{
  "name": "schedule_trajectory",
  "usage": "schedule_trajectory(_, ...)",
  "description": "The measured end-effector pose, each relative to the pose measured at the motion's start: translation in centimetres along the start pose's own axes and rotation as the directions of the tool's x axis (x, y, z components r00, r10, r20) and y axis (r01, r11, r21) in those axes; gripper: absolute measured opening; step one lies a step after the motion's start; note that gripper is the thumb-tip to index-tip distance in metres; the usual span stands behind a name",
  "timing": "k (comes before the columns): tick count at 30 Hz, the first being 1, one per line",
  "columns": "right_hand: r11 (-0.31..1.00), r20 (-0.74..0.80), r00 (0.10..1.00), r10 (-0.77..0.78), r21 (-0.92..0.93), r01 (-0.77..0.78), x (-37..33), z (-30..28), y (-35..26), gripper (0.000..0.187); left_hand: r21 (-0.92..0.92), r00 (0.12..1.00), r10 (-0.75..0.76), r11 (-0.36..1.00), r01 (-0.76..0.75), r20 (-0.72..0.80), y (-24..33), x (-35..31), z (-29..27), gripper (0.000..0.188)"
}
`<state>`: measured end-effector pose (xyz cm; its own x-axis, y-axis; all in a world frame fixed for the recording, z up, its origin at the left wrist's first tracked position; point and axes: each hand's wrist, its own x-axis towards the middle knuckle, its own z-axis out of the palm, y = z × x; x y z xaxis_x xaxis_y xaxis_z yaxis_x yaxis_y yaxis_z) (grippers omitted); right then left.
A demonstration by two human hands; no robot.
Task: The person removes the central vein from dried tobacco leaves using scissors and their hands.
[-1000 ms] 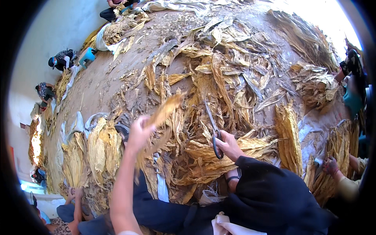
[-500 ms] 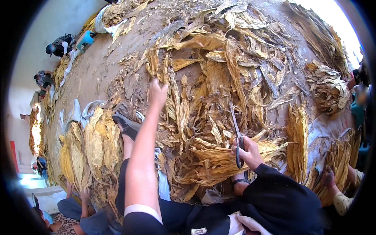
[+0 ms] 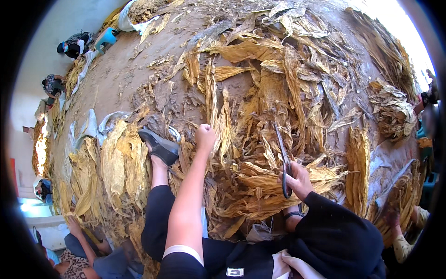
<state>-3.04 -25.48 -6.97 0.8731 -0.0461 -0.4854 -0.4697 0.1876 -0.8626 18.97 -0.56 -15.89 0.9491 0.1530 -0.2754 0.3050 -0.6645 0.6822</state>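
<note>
My left hand (image 3: pixel 205 136) is closed in a fist over the leaf litter in the middle. A long narrow dried yellow-brown leaf (image 3: pixel 211 93) runs up from beside its knuckles. Whether the fingers grip that leaf cannot be made out. In my right hand (image 3: pixel 298 180) is a pair of scissors (image 3: pixel 284 158) with dark handles, its long blades together and pointing away from me. That hand is over a pile of dried leaves (image 3: pixel 265 186), their ends toward the right. Broad dried leaves, likely tobacco, lie beyond both hands.
My sandalled foot (image 3: pixel 162 148) is left of my left hand. Leaf bundles stand at left (image 3: pixel 123 162) and right (image 3: pixel 357 169); a crumpled leaf heap (image 3: pixel 392 111) lies farther right. Co-workers sit at both edges, one person's hand (image 3: pixel 392 216) at lower right. A blue stool (image 3: pixel 106 39) stands far left.
My left hand has drawn back toward me, away from the far leaves, and is closed. My right hand still holds the scissors in about the same place. The view has shifted slightly left.
</note>
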Motion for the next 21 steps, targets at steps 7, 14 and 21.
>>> schedule_trajectory(7,0.994,0.023,0.997,-0.069,-0.078,0.071,1.5,2.0,-0.1,0.026,-0.896,0.947,0.065,0.348,0.274,0.315,-2.9,-5.3,-5.6,0.019)
schedule_trajectory(14,0.983,0.054,0.987,-0.148,-0.102,0.153,2.2,4.0,-0.5,0.031,-0.505,0.986,0.152,0.857,-0.098,0.066,-5.8,-8.3,-6.7,0.025)
schedule_trajectory(21,0.987,0.003,0.988,-0.152,0.057,0.152,2.6,4.7,-2.3,0.029,-0.712,0.980,0.180,0.699,-0.069,0.082,-1.6,-11.2,-7.9,0.016)
